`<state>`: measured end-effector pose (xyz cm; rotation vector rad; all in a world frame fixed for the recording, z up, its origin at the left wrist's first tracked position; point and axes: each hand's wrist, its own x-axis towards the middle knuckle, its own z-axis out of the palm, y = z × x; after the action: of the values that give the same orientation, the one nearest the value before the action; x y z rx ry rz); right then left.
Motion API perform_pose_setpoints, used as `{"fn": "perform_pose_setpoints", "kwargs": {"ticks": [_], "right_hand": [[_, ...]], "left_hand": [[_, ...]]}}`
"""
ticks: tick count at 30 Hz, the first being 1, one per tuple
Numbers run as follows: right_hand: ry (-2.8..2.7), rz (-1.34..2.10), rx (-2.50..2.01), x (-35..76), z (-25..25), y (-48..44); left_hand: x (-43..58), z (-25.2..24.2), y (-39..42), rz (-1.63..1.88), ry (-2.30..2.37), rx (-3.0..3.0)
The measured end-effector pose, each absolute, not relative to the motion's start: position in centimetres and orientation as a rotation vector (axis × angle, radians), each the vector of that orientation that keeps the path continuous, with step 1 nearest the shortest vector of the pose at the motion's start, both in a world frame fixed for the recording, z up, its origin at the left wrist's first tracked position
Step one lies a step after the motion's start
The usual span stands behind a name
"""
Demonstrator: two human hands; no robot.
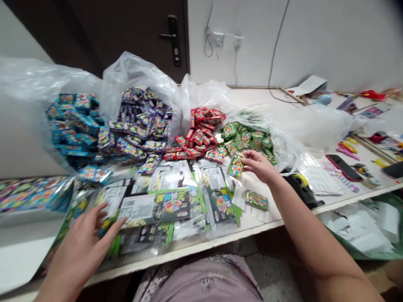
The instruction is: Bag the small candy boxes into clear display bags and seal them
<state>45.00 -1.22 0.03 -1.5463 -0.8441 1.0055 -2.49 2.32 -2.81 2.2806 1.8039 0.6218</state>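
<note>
Small green printed packet (235,166), tilted, held in the air just above the middle of the counter (189,247). Right hand (260,165) beside it, right fingers (248,157) narrow, pinched on the packet's upper edge. Left hand (80,247) at the counter's front left edge, left fingers (107,220) spread wide over flat clear printed bags (154,205); contact with the bags hard to tell. Second green packet (256,200) lying flat just below the right hand, near the front edge.

Along the back, in open clear plastic bags, four heaps side by side: green packets (247,136), red packets (198,134), purple packets (141,126), blue packets (74,123). Green heap nearest the right hand.

Toward the right end, black tape dispenser with yellow tape (302,188), then smartphone in red case (344,167) lying flat. Striped fabric (198,281) below the front edge. Dark door with metal handle (171,40) beyond the back left corner.
</note>
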Motion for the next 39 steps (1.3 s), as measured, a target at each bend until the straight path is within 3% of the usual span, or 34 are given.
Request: {"fn": "perform_pose_setpoints", "kwargs": {"ticks": [3,6,13,18,21,25,32,39], "right_hand": [[-0.844,1.137,-1.439,40.7,-0.6,-1.4],[-0.859,1.214,-1.417,37.7,-1.3,-0.9],[-1.027,1.128,-1.607,36.7,-3.3,-3.1],[-1.698,0.798,-1.744,37.9,-3.1,-4.8],[-2.075,0.595,-1.651,38.3,-2.3,-3.1],[-2.393,0.660,-1.569,38.0,-2.1,0.1],[-2.122,0.382,-1.330,36.3,0.5,-2.4],[-2.479,0.192,-1.324,33.8,3.6,-4.2]], "left_hand": [[0.0,-0.6,1.6,0.628,1.461,2.478],[2.3,0.0,1.4,0.386,1.106,2.639],[3.9,-1.1,1.9,0.043,1.050,2.657],[4.3,-1.6,3.0,-0.007,1.026,2.654],[4.6,-1.6,3.6,0.030,0.973,2.667],[4.7,-0.9,3.8,0.205,0.966,2.682],[4.3,0.8,3.0,0.415,0.958,2.602],[4.8,0.9,2.8,0.436,0.874,2.701]]}}
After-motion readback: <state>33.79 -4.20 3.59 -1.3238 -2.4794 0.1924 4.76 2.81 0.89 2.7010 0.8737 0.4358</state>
